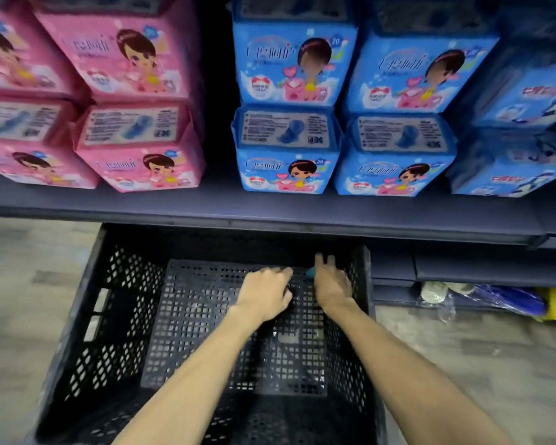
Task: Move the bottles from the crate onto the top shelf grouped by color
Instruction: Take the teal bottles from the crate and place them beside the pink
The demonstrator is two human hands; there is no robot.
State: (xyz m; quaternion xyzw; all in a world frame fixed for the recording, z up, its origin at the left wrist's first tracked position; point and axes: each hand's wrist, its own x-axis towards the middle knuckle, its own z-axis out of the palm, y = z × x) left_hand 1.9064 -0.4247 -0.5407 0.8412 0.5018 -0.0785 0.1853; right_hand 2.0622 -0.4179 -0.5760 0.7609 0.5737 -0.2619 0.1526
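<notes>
A black perforated plastic crate (116, 316) stands on the floor below the shelf. Both my arms reach into its far end. A clear bottle (288, 337) with a teal cap (311, 272) lies on the crate floor between my hands, blurred and hard to make out. My left hand (265, 293) has its fingers curled down over the bottle's upper part. My right hand (331, 281) is beside the cap near the crate's far right corner, fingers stretched toward the wall. The dark shelf board (270, 207) runs above the crate.
Pink packs (135, 91) are stacked on the shelf's left, blue packs (289, 97) in the middle and right, with a gap between them. Lower right, a low shelf holds bagged blue and yellow goods (511, 300). Pale floor lies on both sides of the crate.
</notes>
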